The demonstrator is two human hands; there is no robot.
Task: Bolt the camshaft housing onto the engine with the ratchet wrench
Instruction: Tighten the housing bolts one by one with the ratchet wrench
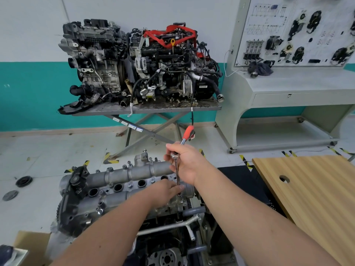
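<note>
The grey camshaft housing (pixel 123 179) lies on top of the engine (pixel 167 252) in the lower middle, with several round plug holes and bolts along its edges. My right hand (pixel 187 166) grips the head of the ratchet wrench (pixel 189 133), whose red handle points up and away. A long extension bar (pixel 177 177) runs down from the head to a bolt near the housing's right end. My left hand (pixel 166 191) rests on the housing and pinches the lower end of the bar.
A wooden tabletop (pixel 317 189) with a round hole stands close on the right. Behind, two engines (pixel 138 62) sit on a folding metal stand (pixel 146 110). A grey training board console (pixel 288 73) is at the back right. Round parts (pixel 24 181) lie on the floor at left.
</note>
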